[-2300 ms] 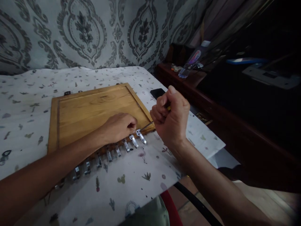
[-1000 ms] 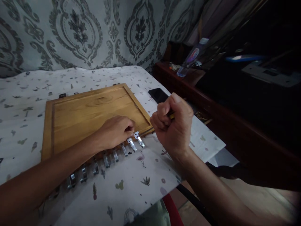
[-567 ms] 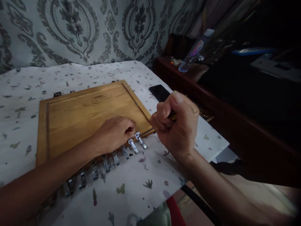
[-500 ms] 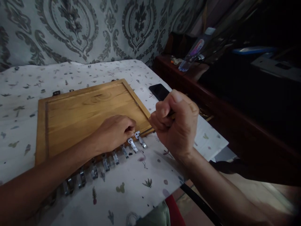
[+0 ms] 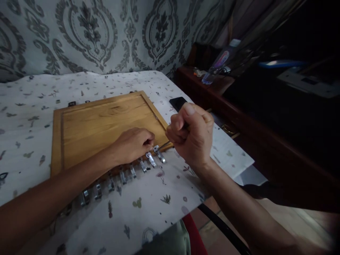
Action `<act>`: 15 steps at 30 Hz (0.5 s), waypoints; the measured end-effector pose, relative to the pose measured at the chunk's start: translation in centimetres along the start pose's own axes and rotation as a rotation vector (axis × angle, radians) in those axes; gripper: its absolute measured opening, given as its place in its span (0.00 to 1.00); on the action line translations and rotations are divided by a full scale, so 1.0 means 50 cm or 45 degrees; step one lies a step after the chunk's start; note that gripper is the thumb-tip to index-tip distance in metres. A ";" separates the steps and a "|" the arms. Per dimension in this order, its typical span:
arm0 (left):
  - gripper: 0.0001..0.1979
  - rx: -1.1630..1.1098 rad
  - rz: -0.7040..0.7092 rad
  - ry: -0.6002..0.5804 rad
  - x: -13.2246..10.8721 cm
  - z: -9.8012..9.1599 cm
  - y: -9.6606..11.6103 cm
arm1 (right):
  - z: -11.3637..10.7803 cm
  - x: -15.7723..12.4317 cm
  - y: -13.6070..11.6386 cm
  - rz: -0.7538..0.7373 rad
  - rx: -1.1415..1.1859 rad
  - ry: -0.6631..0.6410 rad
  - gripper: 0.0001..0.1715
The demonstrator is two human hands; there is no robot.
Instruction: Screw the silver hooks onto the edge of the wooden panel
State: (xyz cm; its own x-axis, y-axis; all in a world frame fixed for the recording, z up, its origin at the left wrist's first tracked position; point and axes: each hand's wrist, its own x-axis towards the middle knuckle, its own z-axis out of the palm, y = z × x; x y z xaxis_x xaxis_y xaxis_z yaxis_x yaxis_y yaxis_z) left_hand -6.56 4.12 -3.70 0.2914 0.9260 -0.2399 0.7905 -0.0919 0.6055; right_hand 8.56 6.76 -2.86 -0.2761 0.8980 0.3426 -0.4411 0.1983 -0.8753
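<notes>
A framed wooden board (image 5: 106, 118) lies on the cloth-covered table, with a row of curved metal clips (image 5: 132, 171) along its near edge. My left hand (image 5: 134, 143) rests on the board near its right corner, its fingers pinched at the flat end of a metal clip (image 5: 160, 155). To its right, my right hand (image 5: 192, 132) is closed in a fist, thumb on top. A thin dark shaft, apparently a screwdriver (image 5: 165, 144), runs from the fist toward that clip; the fingers hide its handle.
A black phone (image 5: 177, 102) lies behind my right hand. On the dark wooden furniture (image 5: 239, 106) to the right stand a plastic bottle (image 5: 220, 62) and a blue item (image 5: 281, 64). Small dark fittings (image 5: 71, 103) show at the board's far edge. Patterned fabric (image 5: 127, 35) hangs behind.
The view has shifted slightly. My right hand has moved a little to the left, still closed. My left hand stays at the same clip.
</notes>
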 end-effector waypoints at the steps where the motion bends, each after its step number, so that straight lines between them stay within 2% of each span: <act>1: 0.09 -0.007 -0.007 -0.002 -0.001 0.000 0.001 | 0.000 0.000 0.001 -0.004 0.010 -0.005 0.28; 7: 0.08 -0.033 0.014 0.023 -0.004 0.005 -0.008 | -0.008 -0.007 0.010 -0.047 -0.009 -0.031 0.26; 11: 0.09 -0.006 0.017 0.098 -0.029 0.008 -0.005 | -0.014 -0.012 0.013 -0.054 -0.010 -0.045 0.26; 15: 0.11 0.231 -0.002 0.185 -0.071 0.022 0.025 | -0.017 -0.014 0.013 -0.039 0.001 -0.060 0.27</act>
State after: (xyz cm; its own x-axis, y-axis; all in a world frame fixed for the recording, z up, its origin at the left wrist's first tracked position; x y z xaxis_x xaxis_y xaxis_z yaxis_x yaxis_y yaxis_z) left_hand -6.00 0.34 -2.92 0.2200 0.9680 -0.1206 0.8784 -0.1428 0.4561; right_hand 9.20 6.59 -3.96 -0.3026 0.8719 0.3849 -0.4506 0.2249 -0.8639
